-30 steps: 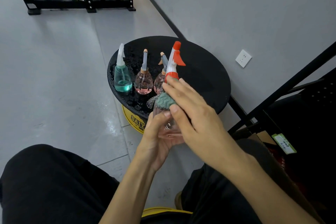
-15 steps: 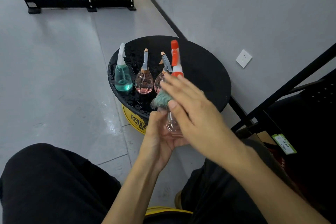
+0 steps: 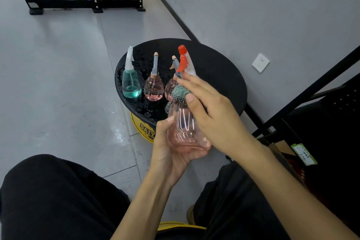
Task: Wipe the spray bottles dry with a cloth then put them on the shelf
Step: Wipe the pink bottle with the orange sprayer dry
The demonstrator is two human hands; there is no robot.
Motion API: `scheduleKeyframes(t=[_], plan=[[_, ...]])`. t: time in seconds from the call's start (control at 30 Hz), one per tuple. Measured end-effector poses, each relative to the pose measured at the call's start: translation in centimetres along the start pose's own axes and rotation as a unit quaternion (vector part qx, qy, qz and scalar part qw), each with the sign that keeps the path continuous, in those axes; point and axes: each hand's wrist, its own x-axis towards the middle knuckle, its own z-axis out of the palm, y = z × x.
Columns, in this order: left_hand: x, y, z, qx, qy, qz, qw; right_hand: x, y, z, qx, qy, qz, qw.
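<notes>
- Since half a second ago the bottle [image 3: 185,132] has turned in my grip: its orange trigger [image 3: 182,63], then edge-on to me, now points left. The cloth [image 3: 180,93] has stayed at the neck.
- My left hand [image 3: 169,154] cups the bottle's base from below, fingers curled round it. It holds the bottle upright in the air over the near edge of the counter [image 3: 218,76].
- My right hand [image 3: 210,111] pinches the cloth between thumb and fingers against the neck, just under the sprayer.
- Three more stand in a row on the counter, which is beaded with water: a green bottle [image 3: 131,84] at the left and two small pink bottles [image 3: 153,87] beside it. The right-hand one is partly hidden behind the cloth and my fingers.
- I judge the task to be early. Wiping of the bottle is under way, and I cannot tell whether its body is dry yet.
- The shelf [image 3: 303,94] shows at the right as a dark frame, and I can make out no bottle on it.
- Still to do, as I read it: finish this one, shelve it, then wipe and shelve the other three.
</notes>
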Motion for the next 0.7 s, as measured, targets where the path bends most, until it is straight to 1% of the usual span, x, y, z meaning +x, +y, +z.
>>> scheduleKeyframes(t=[0.13, 0.2, 0.3, 0.4, 0.47, 0.53, 0.6, 0.7], plan=[[-0.2, 0.3, 0.2, -0.030, -0.005, 0.012, 0.999, -2.2, -0.9, 0.9, -0.039, -0.007, -0.052, 0.998], [-0.2, 0.4, 0.2, -0.030, -0.017, 0.011, 0.999, -2.1, -0.9, 0.7, -0.044, -0.013, -0.060, 0.997], [0.1, 0.4, 0.1, -0.021, -0.013, -0.012, 1.000, -0.7, -0.1, -0.3, -0.039, -0.007, -0.046, 0.998], [0.1, 0.3, 0.2, -0.018, -0.002, -0.034, 0.999, 0.6, 0.2, -0.8, -0.047, 0.020, -0.012, 0.999], [0.1, 0.4, 0.2, -0.004, 0.001, -0.029, 1.000, 0.4, -0.1, -0.6, -0.080, 0.038, 0.002, 0.996], [0.1, 0.4, 0.2, 0.006, 0.004, -0.017, 1.000, -0.9, -0.9, 0.1, -0.126, 0.034, 0.006, 0.991], [0.2, 0.3, 0.2, -0.013, 0.027, -0.002, 1.000, -2.5, -1.7, 1.7, -0.148, 0.014, 0.010, 0.989], [0.4, -0.1, 0.1, -0.040, 0.061, 0.014, 0.997, -3.8, -1.9, 3.8, -0.176, 0.023, -0.017, 0.984]])
